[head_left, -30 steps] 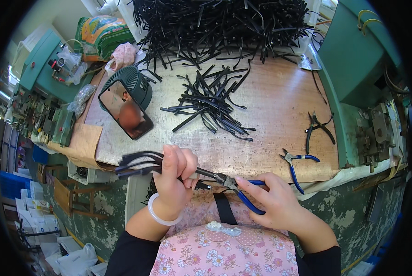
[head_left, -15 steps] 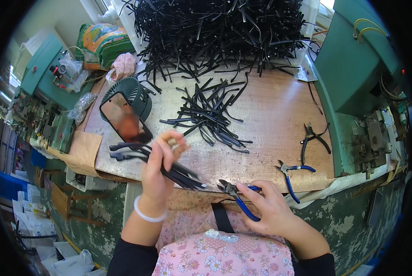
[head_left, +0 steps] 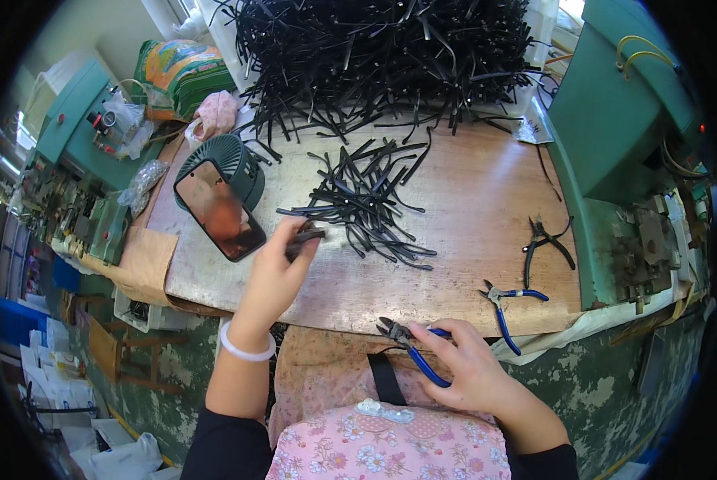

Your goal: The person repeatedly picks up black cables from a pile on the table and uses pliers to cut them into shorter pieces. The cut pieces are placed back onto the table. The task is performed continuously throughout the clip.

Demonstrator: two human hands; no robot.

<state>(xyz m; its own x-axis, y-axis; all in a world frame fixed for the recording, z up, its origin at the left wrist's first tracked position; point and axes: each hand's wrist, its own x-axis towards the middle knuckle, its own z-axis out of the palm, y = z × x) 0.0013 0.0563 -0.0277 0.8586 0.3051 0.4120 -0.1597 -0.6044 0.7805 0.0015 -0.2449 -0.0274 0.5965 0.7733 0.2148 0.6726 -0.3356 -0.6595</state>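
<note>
My left hand (head_left: 282, 260) is closed at the left edge of a loose pile of black eyeglass temples (head_left: 366, 200). Dark ends of temples (head_left: 309, 234) show between its thumb and fingers; how many it holds is hidden. A white bangle (head_left: 248, 344) circles that wrist. Near the table's front edge, my right hand (head_left: 466, 364) is wrapped round blue-handled cutting pliers (head_left: 410, 346). Their jaws point up and left, slightly parted, with nothing between them.
A big heap of temples (head_left: 382, 64) fills the back. A phone (head_left: 222, 212) leans on a green fan (head_left: 246, 172). Blue-handled pliers (head_left: 498, 300) and black-handled pliers (head_left: 541, 240) lie right. Green machines stand left (head_left: 78, 120) and right (head_left: 614, 144) of the table (head_left: 486, 200).
My left hand has moved up and away to the pile; the long bunch of temples that stuck out of it no longer shows. My right hand and its pliers have barely moved.
</note>
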